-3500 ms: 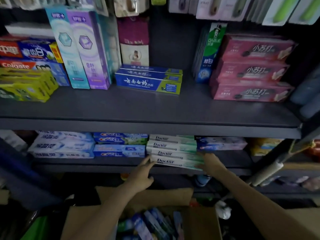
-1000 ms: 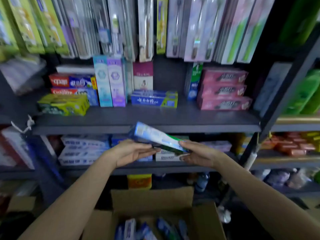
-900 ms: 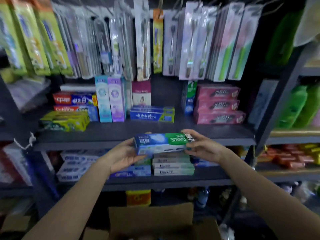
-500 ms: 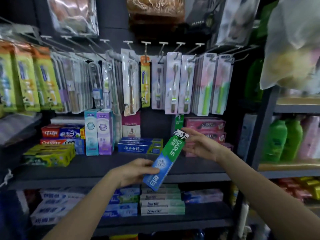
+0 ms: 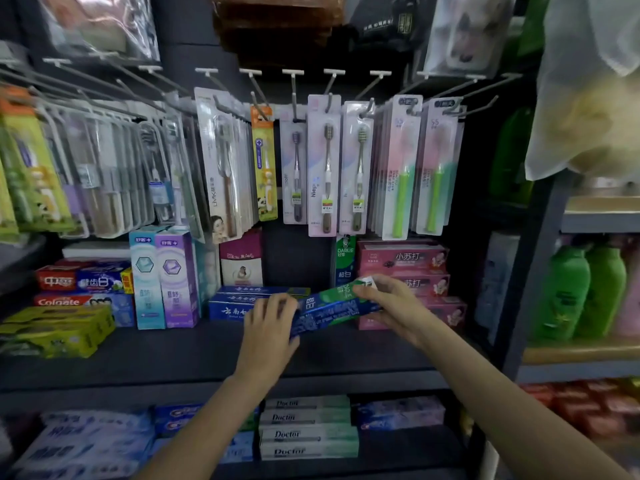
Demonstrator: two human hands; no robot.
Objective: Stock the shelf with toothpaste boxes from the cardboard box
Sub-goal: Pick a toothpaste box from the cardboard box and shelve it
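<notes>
A blue-and-green toothpaste box (image 5: 330, 308) was held in the air above the dark upper shelf (image 5: 194, 355), lying nearly level with its right end tilted a little higher. The left hand (image 5: 268, 327) gripped the box's left end, fingers curled over its top edge, while the right hand (image 5: 391, 304) pinched the right end between thumb and fingers. The box hung in front of a gap on the shelf, between a stack of blue boxes (image 5: 235, 301) on the left and a stack of pink boxes (image 5: 401, 268) on the right. Just beyond the held box, a matching green Darlie box (image 5: 345, 261) stood upright against the pink stack.

Farther left on the same shelf stood two tall boxes, one teal (image 5: 145, 278) and one purple (image 5: 176, 278), then red-and-blue Colgate boxes (image 5: 83, 289) and yellow-green packs (image 5: 55, 330) near the shelf's front edge. Packaged toothbrushes (image 5: 325, 164) hung from hooks above the shelf. On the lower shelf, a stack of white-and-green Doctor boxes (image 5: 306, 427) sat below the hands, with blue boxes on either side. Green bottles (image 5: 585, 292) stood on a neighbouring shelf at the far right.
</notes>
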